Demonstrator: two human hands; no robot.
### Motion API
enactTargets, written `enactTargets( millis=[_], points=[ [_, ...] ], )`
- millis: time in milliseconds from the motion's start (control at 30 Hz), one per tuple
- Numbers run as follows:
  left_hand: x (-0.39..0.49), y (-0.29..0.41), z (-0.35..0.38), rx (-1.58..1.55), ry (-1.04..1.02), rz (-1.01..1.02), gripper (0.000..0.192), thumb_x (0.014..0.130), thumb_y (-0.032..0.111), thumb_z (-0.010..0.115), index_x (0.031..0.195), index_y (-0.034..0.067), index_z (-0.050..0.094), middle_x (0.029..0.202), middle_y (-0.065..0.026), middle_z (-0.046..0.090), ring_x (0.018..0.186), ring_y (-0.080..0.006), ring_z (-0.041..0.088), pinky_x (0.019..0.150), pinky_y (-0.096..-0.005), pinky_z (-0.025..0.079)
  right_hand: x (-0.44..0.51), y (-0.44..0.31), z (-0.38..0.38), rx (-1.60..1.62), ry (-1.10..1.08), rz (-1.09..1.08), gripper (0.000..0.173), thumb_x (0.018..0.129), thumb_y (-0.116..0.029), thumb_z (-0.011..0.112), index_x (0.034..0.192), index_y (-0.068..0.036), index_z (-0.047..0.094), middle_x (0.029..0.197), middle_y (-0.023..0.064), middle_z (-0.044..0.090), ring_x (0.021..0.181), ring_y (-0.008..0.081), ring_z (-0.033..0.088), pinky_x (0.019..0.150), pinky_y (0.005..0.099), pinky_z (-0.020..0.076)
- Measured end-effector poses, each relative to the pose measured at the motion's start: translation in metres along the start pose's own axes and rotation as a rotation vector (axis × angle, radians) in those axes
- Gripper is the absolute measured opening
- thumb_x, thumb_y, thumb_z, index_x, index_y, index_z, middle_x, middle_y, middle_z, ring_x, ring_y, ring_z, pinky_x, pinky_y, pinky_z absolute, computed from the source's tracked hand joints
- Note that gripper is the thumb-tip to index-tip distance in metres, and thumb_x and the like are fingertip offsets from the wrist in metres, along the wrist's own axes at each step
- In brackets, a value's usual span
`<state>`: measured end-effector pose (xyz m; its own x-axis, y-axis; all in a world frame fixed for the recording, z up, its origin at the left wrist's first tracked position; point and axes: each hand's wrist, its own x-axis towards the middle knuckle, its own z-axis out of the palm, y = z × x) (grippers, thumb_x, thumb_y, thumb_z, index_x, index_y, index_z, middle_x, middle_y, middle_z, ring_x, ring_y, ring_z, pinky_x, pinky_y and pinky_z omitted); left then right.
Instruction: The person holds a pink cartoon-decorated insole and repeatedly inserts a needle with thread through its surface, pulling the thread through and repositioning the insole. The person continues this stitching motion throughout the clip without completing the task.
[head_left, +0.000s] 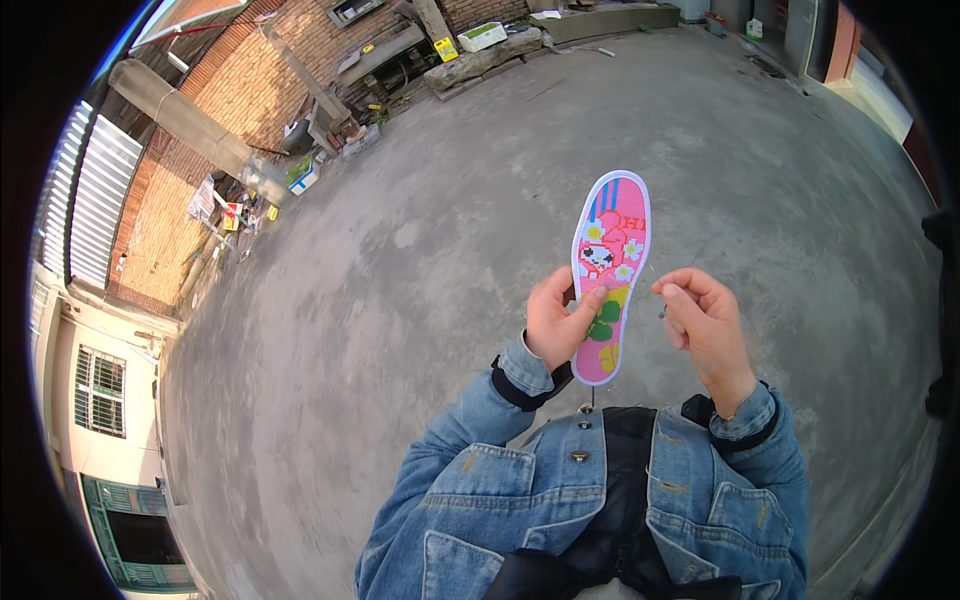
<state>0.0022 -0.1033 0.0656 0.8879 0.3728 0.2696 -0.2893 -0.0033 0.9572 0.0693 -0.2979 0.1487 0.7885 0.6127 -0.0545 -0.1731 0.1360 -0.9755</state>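
Note:
A pink embroidered shoe insole (613, 259) with a white edge, bearing a cartoon face, white flowers and green leaf shapes, is held upright before me. My left hand (559, 319) grips it at the narrow middle, thumb on the patterned face and the fingers hidden behind. Just right of the insole, apart from it, is my right hand (701, 319), its thumb and index fingertip pinched together. Something small and dark shows by its curled fingers; what it is, and whether a needle or thread is between the fingertips, is too small to tell.
Grey concrete ground (360, 300) spreads below and around me. Along the far brick wall stand a concrete pillar (202, 131), planter boxes (482, 36), a yellow container (445, 49) and a stone block. A building with a barred window (100, 390) is at the left.

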Motion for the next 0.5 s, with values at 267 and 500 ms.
enactTargets(
  millis=[267, 500],
  points=[
    [-0.001, -0.001, 0.004, -0.065, 0.006, 0.012, 0.018, 0.093, 0.011, 0.070, 0.104, -0.002, 0.064, 0.097, -0.0097, 0.073, 0.090, -0.0136, 0.068, 0.079, -0.0298, 0.055, 0.021, 0.026, 0.017, -0.043, -0.057, 0.108, 0.012, 0.098, -0.009, 0.057, 0.097, 0.001, 0.064, 0.063, -0.0020, 0.054, 0.048, 0.0043, 0.045, 0.043, 0.0218, 0.0317],
    [-0.002, -0.004, 0.001, -0.051, 0.003, 0.036, 0.017, 0.092, 0.011, 0.070, 0.103, -0.002, 0.064, 0.097, -0.0094, 0.073, 0.090, -0.0137, 0.069, 0.079, -0.0296, 0.055, 0.022, 0.029, 0.017, -0.049, -0.049, 0.101, 0.013, 0.098, -0.010, 0.058, 0.096, 0.001, 0.064, 0.062, -0.0018, 0.054, 0.047, 0.0047, 0.045, 0.042, 0.0224, 0.0317]
  ],
)
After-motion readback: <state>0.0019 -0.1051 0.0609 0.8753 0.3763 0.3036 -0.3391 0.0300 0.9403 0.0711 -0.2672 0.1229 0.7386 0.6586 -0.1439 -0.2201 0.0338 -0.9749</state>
